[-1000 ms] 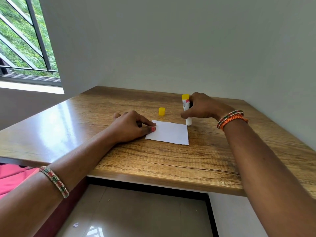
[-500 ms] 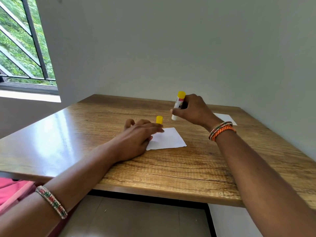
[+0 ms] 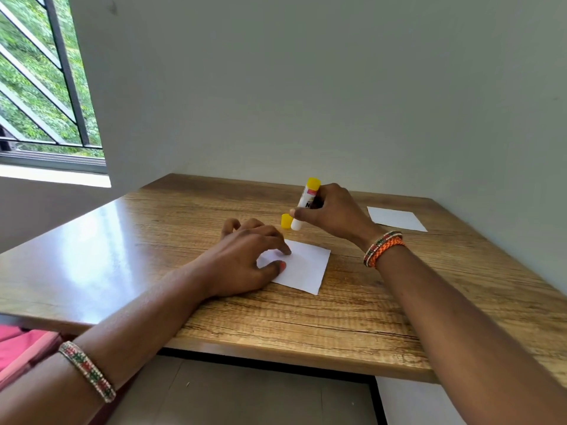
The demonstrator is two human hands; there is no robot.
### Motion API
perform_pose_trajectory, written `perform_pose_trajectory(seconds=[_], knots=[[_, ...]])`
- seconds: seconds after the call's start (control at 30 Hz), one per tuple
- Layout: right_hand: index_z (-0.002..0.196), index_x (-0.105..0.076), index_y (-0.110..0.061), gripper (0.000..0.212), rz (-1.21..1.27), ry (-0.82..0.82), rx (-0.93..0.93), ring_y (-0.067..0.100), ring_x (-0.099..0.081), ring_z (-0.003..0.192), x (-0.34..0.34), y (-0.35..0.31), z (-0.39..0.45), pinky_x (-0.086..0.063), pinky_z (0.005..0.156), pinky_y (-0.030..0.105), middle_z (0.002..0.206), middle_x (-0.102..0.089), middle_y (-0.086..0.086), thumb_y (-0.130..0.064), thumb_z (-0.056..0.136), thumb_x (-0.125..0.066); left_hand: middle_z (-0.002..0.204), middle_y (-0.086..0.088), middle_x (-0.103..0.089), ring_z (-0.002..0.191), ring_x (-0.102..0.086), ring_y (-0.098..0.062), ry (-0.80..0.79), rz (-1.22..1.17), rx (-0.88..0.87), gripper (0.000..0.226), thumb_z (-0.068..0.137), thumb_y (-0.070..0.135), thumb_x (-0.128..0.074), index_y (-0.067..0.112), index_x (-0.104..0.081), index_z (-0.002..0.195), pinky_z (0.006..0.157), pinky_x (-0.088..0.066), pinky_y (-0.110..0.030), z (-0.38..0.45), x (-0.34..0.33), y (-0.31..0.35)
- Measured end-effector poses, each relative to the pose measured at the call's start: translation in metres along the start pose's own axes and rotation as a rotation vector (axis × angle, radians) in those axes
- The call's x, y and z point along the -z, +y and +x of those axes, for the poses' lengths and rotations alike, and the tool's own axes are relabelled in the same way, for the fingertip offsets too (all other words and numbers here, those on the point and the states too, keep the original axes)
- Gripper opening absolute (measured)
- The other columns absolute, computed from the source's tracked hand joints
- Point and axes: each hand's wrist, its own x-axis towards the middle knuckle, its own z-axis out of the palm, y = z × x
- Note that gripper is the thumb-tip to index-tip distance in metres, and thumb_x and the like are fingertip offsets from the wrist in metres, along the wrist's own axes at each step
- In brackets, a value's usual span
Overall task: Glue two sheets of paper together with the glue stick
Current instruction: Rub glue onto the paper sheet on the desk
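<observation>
A small white sheet of paper (image 3: 305, 266) lies on the wooden table (image 3: 337, 326) in front of me. My left hand (image 3: 245, 262) rests on its left part, thumb and fingertips pressing it down. My right hand (image 3: 331, 211) grips a white glue stick (image 3: 305, 207) with a yellow end, tilted, its uncapped tip pointing down just above the table beyond the sheet. The yellow cap (image 3: 286, 221) stands on the table next to that tip. A second white sheet (image 3: 397, 218) lies at the back right.
A grey wall runs behind and along the right side of the table. A barred window (image 3: 40, 87) is at the far left. The table's front edge is close to me, with floor below.
My right hand has lifted the glue stick off the table and carried it left, tilting it. The left hand shifted on the sheet, which turned slightly. The second sheet came into view.
</observation>
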Motion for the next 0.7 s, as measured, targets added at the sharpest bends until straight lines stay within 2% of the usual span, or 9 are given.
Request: perform_pose_trajectory(seconds=[0.13, 0.23, 0.33, 0.47, 0.63, 0.7], knots=[[0.086, -0.064, -0.013, 0.021, 0.022, -0.02, 0.066, 0.002, -0.055, 0.063, -0.01, -0.004, -0.001, -0.043, 0.057, 0.016, 0.073, -0.061, -0.005, -0.029, 0.077, -0.074, 0.127, 0.023, -0.055, 0.122, -0.036, -0.001, 0.011, 0.049, 0.01, 0.037, 0.088, 0.048, -0.044, 0.037, -0.058, 0.121, 0.095, -0.016, -0.031, 0.001, 0.0, 0.0], [0.09, -0.065, -0.013, 0.021, -0.009, -0.047, 0.118, -0.001, -0.055, 0.065, -0.017, -0.005, 0.0, -0.042, 0.058, 0.013, 0.081, -0.063, -0.003, -0.027, 0.078, -0.074, 0.124, 0.024, -0.058, 0.12, -0.037, 0.0, 0.035, 0.053, 0.027, 0.036, 0.086, 0.05, -0.047, 0.039, -0.06, 0.118, 0.093, -0.016, -0.03, 0.001, 0.0, 0.001], [0.094, -0.067, -0.011, 0.025, -0.073, -0.051, 0.141, 0.001, -0.055, 0.067, -0.021, -0.004, 0.002, -0.037, 0.056, 0.011, 0.086, -0.065, -0.001, -0.029, 0.079, -0.073, 0.119, 0.017, -0.061, 0.115, -0.04, 0.0, 0.051, 0.023, 0.065, 0.031, 0.086, 0.048, -0.054, 0.041, -0.062, 0.114, 0.092, -0.015, -0.029, 0.001, 0.0, 0.0], [0.098, -0.066, -0.01, 0.028, -0.085, -0.045, 0.16, 0.009, -0.058, 0.077, -0.024, -0.002, 0.003, -0.037, 0.058, 0.011, 0.095, -0.07, 0.006, -0.029, 0.079, -0.073, 0.115, 0.006, -0.062, 0.114, -0.043, -0.006, 0.064, -0.005, 0.084, 0.03, 0.088, 0.04, -0.056, 0.039, -0.062, 0.117, 0.091, -0.018, -0.025, 0.001, 0.003, 0.004], [0.086, -0.06, -0.018, 0.018, -0.083, -0.062, 0.174, 0.0, -0.052, 0.065, -0.025, -0.003, 0.004, -0.034, 0.056, 0.012, 0.082, -0.063, -0.002, -0.029, 0.079, -0.073, 0.115, 0.003, -0.058, 0.114, -0.04, -0.01, 0.069, -0.007, 0.094, 0.031, 0.089, 0.037, -0.054, 0.038, -0.06, 0.12, 0.087, -0.019, -0.023, -0.001, 0.007, 0.011], [0.082, -0.059, -0.02, 0.017, -0.081, -0.074, 0.175, 0.003, -0.054, 0.066, -0.025, -0.003, 0.004, -0.036, 0.056, 0.013, 0.08, -0.062, -0.003, -0.029, 0.078, -0.073, 0.116, 0.002, -0.058, 0.113, -0.041, -0.01, 0.064, -0.006, 0.096, 0.032, 0.089, 0.038, -0.054, 0.038, -0.06, 0.12, 0.087, -0.02, -0.023, -0.002, 0.008, 0.012]])
